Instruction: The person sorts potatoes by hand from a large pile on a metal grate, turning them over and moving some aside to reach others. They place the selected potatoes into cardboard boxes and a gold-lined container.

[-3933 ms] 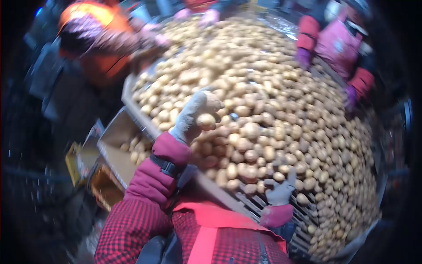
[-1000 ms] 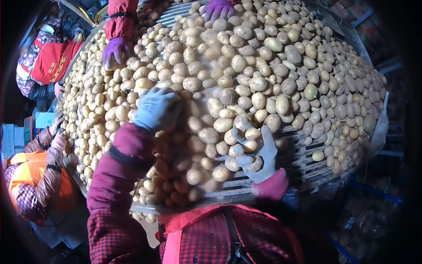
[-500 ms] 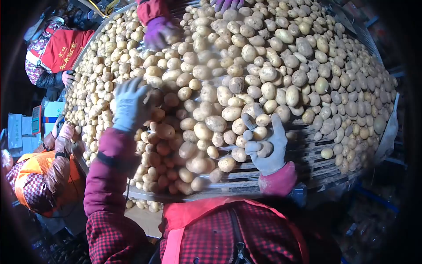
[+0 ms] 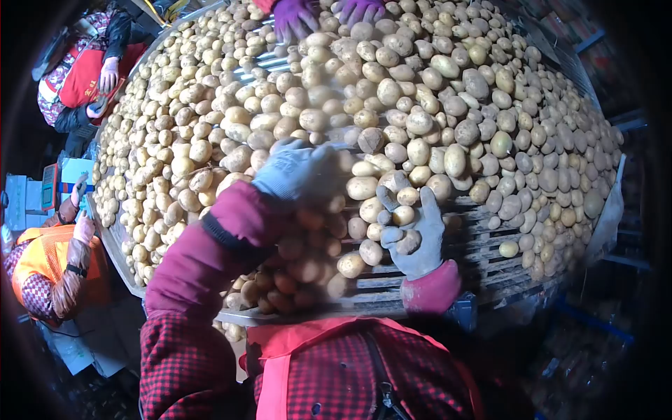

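Observation:
Potatoes [image 4: 362, 187] lie in a broad heap on a slatted metal table [image 4: 483, 255]. My left hand [image 4: 290, 170], in a light grey-blue glove, reaches across the middle of the heap. Its fingers stretch to the right over the potatoes and are partly blurred; nothing shows in their grip. My right hand [image 4: 420, 241], in a similar glove, is palm up above the slats. Its fingers curl round a few small potatoes [image 4: 407, 242], which rest against the palm and fingers.
Across the table, a person's purple-gloved hands [image 4: 294, 17] touch the heap. Another person in a red apron [image 4: 82, 77] stands at the upper left. A person in an orange vest [image 4: 49, 255] is at the left, near boxes [image 4: 75, 170] and a red-framed device [image 4: 49, 187].
My left hand has moved right across the heap. My right hand still holds small potatoes. The far person's purple glove has shifted right, and slats show where potatoes lay.

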